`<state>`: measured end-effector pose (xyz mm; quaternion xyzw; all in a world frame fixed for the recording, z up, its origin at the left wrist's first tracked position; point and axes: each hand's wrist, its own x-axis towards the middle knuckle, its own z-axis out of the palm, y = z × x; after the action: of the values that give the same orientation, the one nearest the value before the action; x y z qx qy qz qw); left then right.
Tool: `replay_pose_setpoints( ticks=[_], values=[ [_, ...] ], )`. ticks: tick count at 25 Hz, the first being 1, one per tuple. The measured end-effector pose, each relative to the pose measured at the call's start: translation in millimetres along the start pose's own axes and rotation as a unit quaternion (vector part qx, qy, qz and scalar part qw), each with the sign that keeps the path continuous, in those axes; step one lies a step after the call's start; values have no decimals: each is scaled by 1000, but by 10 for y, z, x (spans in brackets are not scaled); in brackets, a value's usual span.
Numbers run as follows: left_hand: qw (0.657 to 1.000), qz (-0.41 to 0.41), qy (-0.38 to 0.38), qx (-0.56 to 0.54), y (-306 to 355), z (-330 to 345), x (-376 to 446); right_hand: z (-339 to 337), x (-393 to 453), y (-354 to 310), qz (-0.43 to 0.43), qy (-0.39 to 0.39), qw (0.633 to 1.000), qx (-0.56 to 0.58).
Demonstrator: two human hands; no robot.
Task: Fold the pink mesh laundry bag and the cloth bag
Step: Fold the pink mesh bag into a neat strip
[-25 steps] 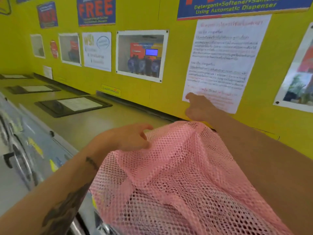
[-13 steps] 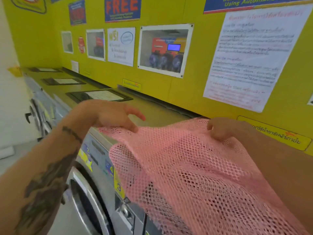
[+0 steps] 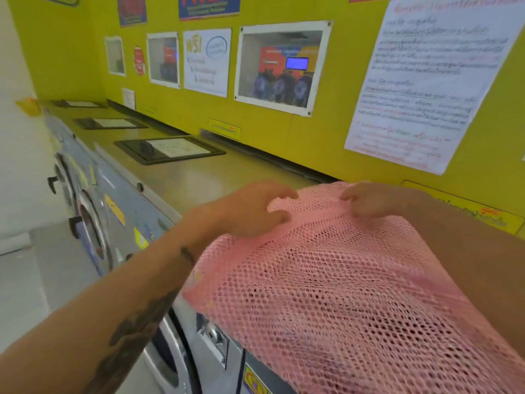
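The pink mesh laundry bag (image 3: 335, 285) lies spread over the top of a washing machine and hangs over its front edge. My left hand (image 3: 250, 209) rests on the bag's far left edge, fingers curled into the mesh. My right hand (image 3: 369, 200) pinches the far edge of the bag close to the yellow wall. The two hands are a short way apart along that edge. No cloth bag is in view.
A row of front-loading washing machines (image 3: 93, 223) runs away to the left, with their steel tops (image 3: 199, 172) and black lid panels (image 3: 170, 149). The yellow wall (image 3: 326, 137) with posters stands right behind. Grey floor (image 3: 34, 280) lies at the lower left.
Both hands have drawn the bag's far edge back from the wall and come closer together. The view has swung left and down, showing more of the machine fronts.
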<state>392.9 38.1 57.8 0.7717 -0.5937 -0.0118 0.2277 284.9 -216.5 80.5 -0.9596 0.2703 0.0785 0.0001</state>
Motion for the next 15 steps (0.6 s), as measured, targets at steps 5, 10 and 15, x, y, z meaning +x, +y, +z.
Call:
replay_pose_setpoints(
  ticks=[5, 10, 15],
  values=[
    [982, -91, -141, 89, -150, 479, 349, -153, -440, 238, 19, 19, 1000, 12],
    [979, -128, -131, 87, -82, 405, 524, -36, -1053, 615, 52, -22, 998, 3],
    [999, -33, 17, 28, 612, 366, 498, -59, -1797, 1168, 106, -42, 993, -11]
  ],
)
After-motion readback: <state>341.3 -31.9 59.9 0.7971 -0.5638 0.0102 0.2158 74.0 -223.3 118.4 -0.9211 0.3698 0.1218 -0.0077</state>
